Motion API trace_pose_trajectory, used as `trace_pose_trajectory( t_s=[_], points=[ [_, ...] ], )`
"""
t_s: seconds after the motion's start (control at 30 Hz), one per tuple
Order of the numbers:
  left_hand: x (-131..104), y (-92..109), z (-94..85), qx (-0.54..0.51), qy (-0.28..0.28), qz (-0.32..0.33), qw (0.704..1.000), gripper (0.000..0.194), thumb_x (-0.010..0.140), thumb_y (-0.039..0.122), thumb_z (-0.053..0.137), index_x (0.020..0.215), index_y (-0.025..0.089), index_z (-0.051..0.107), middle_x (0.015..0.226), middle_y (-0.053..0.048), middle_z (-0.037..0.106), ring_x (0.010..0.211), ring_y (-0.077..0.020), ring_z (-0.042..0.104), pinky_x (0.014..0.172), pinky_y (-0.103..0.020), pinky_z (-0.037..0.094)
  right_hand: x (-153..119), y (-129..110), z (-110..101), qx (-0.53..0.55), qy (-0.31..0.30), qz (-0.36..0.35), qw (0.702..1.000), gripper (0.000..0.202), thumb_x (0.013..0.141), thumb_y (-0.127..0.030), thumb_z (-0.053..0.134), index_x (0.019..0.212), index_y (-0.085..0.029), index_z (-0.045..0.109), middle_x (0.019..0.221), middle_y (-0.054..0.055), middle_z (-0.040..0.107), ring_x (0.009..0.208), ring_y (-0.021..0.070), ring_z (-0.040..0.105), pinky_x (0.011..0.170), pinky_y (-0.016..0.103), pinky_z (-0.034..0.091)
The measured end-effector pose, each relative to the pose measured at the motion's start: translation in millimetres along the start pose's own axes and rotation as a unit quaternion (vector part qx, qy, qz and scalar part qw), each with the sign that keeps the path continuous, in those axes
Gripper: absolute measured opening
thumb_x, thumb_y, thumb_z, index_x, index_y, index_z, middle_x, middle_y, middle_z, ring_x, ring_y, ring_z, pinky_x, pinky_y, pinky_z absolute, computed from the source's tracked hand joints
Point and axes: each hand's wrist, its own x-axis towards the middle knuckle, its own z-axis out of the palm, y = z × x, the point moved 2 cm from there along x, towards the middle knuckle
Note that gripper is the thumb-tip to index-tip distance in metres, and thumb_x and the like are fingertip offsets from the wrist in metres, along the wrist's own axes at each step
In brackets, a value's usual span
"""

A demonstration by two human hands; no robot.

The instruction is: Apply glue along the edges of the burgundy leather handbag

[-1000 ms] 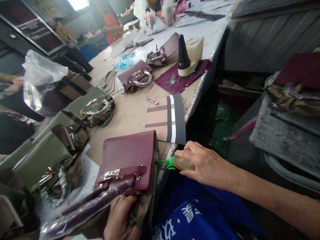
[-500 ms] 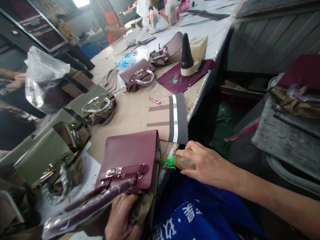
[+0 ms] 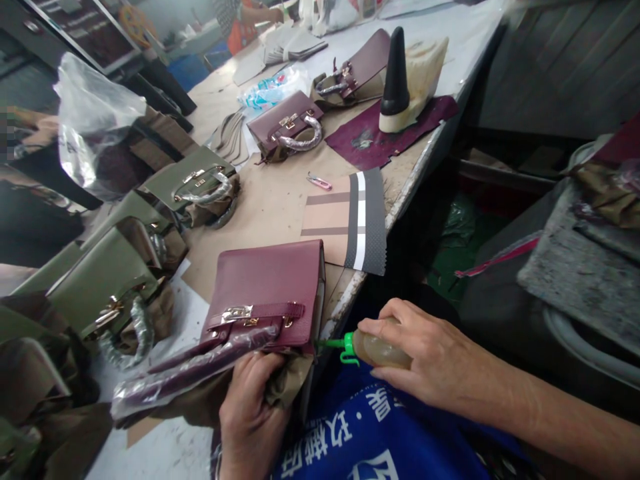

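Observation:
A maroon leather handbag (image 3: pixel 267 287) with a gold clasp lies at the near edge of the workbench. Its plastic-wrapped handle (image 3: pixel 190 377) points to the lower left. My left hand (image 3: pixel 253 417) grips the bag's olive lining at its near end. My right hand (image 3: pixel 425 357) holds a small squeeze bottle (image 3: pixel 377 348) with a green nozzle. The nozzle tip touches the bag's right side edge.
Several olive handbags (image 3: pixel 107 280) lie to the left, more maroon bags (image 3: pixel 290 123) farther back. A striped material swatch (image 3: pixel 350 220), a pink clip (image 3: pixel 319 181), a black cone (image 3: pixel 395 80) on a maroon leather scrap, and a clear plastic bag (image 3: pixel 93 120) sit on the bench. Another person works far back.
The view has tilted down and shifted. My right hand and the bottle have moved lower along the bag's side edge; my left hand keeps its grip.

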Motion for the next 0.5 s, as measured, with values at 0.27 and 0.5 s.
trace_pose_trajectory(
  t_s=[0.27,0.5],
  points=[
    [4,3,0.2,-0.019,-0.002,-0.003,1.0,0.007,0.081,0.018,0.063,0.083,0.021,0.057,0.078,0.002,0.06,0.074,-0.0107,0.057,0.068,-0.019,0.045,-8,-13,5,0.017,-0.035,-0.033,0.999,0.05,0.069,-0.01,0.074,0.115,-0.022,0.057,0.098,0.005,0.049,0.087,0.0212,0.052,0.074,0.038,0.054],
    [7,6,2.7,-0.023,-0.005,-0.013,1.0,0.007,0.079,0.016,0.062,0.08,0.021,0.057,0.074,0.002,0.059,0.07,-0.0122,0.056,0.064,-0.021,0.045,-7,-15,9,-0.035,-0.013,-0.039,0.999,0.049,0.072,-0.013,0.072,0.117,-0.023,0.056,0.098,0.006,0.049,0.088,0.0233,0.052,0.072,0.038,0.054]
  ],
)
